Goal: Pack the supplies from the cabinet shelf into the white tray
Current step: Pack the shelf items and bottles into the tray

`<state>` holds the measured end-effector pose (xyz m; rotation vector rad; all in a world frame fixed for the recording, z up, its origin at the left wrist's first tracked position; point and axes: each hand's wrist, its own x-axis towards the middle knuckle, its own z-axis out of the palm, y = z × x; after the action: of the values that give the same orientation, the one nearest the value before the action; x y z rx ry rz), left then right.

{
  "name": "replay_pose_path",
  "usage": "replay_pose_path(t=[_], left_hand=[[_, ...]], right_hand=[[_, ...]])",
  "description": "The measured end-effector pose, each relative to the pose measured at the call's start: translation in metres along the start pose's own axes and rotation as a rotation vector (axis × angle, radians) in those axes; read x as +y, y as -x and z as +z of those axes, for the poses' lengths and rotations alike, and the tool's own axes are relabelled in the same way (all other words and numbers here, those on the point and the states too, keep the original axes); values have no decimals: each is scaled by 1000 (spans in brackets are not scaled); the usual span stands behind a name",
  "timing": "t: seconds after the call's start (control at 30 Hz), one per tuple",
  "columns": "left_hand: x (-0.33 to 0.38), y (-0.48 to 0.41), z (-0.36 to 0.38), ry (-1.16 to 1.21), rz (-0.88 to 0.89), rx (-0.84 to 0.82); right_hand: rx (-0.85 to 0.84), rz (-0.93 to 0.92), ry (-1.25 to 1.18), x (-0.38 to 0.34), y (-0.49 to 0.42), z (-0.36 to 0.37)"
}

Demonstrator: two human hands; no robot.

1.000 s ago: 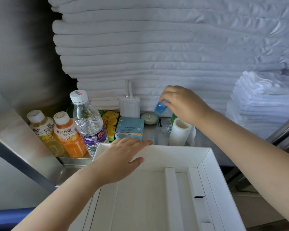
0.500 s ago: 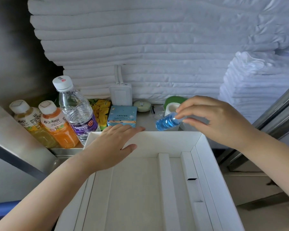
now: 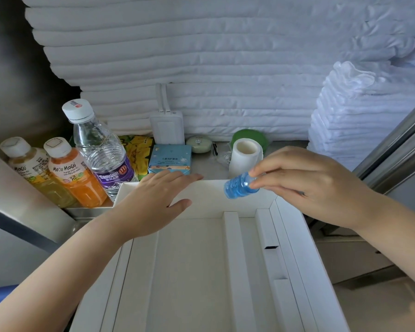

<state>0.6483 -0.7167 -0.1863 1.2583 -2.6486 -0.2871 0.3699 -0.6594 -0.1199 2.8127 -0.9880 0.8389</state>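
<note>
My right hand (image 3: 304, 185) pinches a small blue bottle (image 3: 239, 186) by its top and holds it tilted over the far right corner of the white tray (image 3: 295, 238). My left hand (image 3: 153, 200) lies flat, fingers apart, on the tray's far left rim. The tray has dividers and nothing in it. Behind it on the metal shelf (image 3: 207, 164) stand a water bottle (image 3: 101, 152), an orange juice bottle (image 3: 74, 176), a yellow juice bottle (image 3: 31, 168), a blue box (image 3: 170, 159), a white roll (image 3: 244, 158), a round green tin (image 3: 199, 144) and a white power bank (image 3: 167, 128).
Folded white linen (image 3: 225, 56) is stacked high at the shelf's back, with a smaller pile (image 3: 345, 121) at the right. A yellow-green packet (image 3: 139, 149) and a green lid (image 3: 249, 137) lie on the shelf. A metal cabinet frame (image 3: 393, 149) rises at the right.
My right hand lifted the blue bottle off the shelf and brought it toward me, over the tray's far right corner. My left hand stayed on the tray rim.
</note>
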Motion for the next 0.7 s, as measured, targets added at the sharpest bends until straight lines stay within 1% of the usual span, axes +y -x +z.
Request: replay_pose_path(t=[0.1,0.2,0.4,0.5,0.7], left_hand=[[0,0,0,-2,7,-5],[-1,0,0,-7,4,-9],[-1,0,1,-14,2,-3],[-2,-1,0,-14,6,-4],[-2,-1,-1,-7,10,-16]], right_hand=[[-180,109,-61,-1,2,2],[-382,222,-59,0,3,8],[-763,315,-3,-3,6,37],[-849,345,-18,-4,4,47],[-900,446,-22,-1,-5,51]])
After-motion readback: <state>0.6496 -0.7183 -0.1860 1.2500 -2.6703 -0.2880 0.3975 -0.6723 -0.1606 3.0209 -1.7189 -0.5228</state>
